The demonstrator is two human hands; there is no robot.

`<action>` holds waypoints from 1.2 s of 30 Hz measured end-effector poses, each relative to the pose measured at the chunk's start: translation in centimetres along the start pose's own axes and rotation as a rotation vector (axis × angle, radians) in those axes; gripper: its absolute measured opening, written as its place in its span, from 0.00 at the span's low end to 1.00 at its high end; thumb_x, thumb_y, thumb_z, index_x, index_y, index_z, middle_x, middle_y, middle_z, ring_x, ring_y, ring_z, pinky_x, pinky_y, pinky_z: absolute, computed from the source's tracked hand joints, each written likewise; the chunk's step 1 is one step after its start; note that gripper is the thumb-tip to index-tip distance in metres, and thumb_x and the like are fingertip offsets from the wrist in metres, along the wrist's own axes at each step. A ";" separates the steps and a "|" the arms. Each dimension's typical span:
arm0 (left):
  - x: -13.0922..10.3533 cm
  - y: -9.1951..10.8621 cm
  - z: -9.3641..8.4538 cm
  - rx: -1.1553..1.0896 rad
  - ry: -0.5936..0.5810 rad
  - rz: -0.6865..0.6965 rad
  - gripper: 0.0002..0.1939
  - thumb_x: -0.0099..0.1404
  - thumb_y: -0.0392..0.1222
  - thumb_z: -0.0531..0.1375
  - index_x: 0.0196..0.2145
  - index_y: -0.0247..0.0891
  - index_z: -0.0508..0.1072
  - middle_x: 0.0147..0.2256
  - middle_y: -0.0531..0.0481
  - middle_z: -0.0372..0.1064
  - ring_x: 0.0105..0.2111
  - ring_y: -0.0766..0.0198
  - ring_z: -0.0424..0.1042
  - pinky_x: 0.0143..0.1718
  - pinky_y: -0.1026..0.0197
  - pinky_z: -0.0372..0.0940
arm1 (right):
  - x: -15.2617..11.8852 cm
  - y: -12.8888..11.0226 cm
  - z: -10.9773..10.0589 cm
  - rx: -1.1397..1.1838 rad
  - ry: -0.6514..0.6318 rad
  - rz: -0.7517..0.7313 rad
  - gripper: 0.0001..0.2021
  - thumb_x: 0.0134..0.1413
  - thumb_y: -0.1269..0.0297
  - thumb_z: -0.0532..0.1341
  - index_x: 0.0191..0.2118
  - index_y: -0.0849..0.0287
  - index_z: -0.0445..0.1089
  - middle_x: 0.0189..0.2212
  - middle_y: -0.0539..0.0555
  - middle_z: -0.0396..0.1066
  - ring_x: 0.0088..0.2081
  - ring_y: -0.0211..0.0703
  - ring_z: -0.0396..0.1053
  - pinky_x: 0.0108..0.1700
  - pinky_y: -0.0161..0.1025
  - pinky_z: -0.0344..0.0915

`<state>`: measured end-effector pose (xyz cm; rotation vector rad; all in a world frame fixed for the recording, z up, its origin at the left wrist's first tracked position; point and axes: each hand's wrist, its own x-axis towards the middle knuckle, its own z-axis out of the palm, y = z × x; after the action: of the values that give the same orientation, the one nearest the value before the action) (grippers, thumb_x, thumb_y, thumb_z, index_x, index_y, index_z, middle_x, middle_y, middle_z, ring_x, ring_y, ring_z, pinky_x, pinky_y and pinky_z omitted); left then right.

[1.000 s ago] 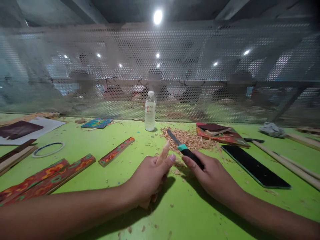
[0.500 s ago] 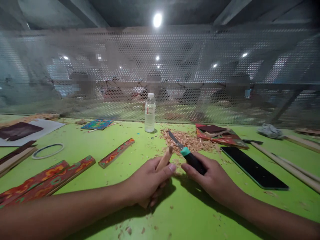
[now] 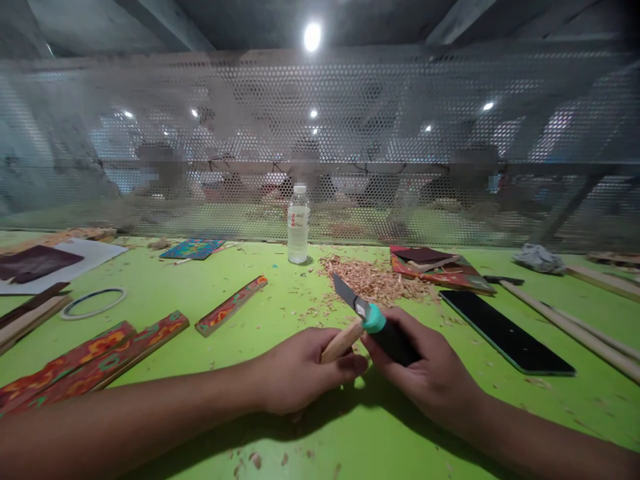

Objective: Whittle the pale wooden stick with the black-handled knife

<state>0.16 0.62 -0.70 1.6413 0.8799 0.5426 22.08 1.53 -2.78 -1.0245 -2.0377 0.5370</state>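
Looking out over a bright green flat tabletop (image 3: 160, 287), flecked with small crumbs of wood. Set toward its far edge with an upright, clear plastic, white-capped bottle (image 3: 299, 230). Heaped just right of the bottle with curly tan wood shavings (image 3: 373, 280). Laid farther right of the bottle with a red painted board (image 3: 467, 277), topped by a dark maroon sheet (image 3: 425, 256), and, nearer, with a black rectangular phone (image 3: 505, 330). Dressed left of the bottle with a blue patterned panel (image 3: 194, 249) and a short red flower-painted strip (image 3: 233, 305). Closed off behind the bottle by a grey perforated metal screen (image 3: 240, 93), below a bright round lamp (image 3: 313, 37).

Broken up beyond the bottle, through the holes, into blurred shapes of people (image 3: 163, 170). Cut off far left of the bottle in two long red painted strips (image 3: 145, 343), partly behind the left forearm (image 3: 165, 413). Hidden inside the left hand (image 3: 313, 373) at the lower end of a slim, rounded, pale wooden stick (image 3: 343, 341), nearer than the bottle and slightly right of it. Impossible to tell touching from crossing at the stick's tip, right beside the teal collar (image 3: 374, 319) of a black-handled, grey-bladed knife (image 3: 377, 323).

Closed round the stick with the left fingers, thumb stretched out below. Wrapped, in the right hand (image 3: 430, 373), around the knife's handle, with the blade slanted up toward the shavings right of the bottle. Drawn in close together, hand nearly against hand.
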 end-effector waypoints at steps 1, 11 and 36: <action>0.0 0.1 0.0 -0.005 0.003 -0.004 0.14 0.70 0.52 0.59 0.34 0.40 0.64 0.25 0.60 0.54 0.23 0.70 0.52 0.22 0.65 0.50 | 0.0 0.1 -0.1 -0.011 -0.005 0.005 0.07 0.60 0.60 0.61 0.43 0.52 0.69 0.31 0.48 0.72 0.30 0.39 0.66 0.32 0.36 0.64; 0.3 0.1 -0.7 -0.357 -0.101 -0.201 0.29 0.62 0.71 0.58 0.27 0.44 0.55 0.16 0.65 0.47 0.10 0.74 0.42 0.07 0.70 0.49 | -0.3 0.2 -0.2 -0.006 -0.049 -0.030 0.09 0.53 0.67 0.61 0.41 0.53 0.69 0.28 0.46 0.69 0.27 0.37 0.62 0.30 0.35 0.61; 0.1 -0.1 -1.2 -0.553 0.011 -0.116 0.23 0.63 0.57 0.67 0.34 0.42 0.58 0.22 0.65 0.49 0.16 0.77 0.43 0.12 0.76 0.45 | 0.6 -0.8 -1.2 -0.177 -0.092 0.075 0.18 0.64 0.48 0.57 0.41 0.55 0.76 0.24 0.48 0.72 0.24 0.37 0.64 0.27 0.36 0.60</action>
<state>-0.72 1.45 -0.45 1.0809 0.7430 0.6460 22.43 1.58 -1.33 -1.2044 -2.1649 0.4559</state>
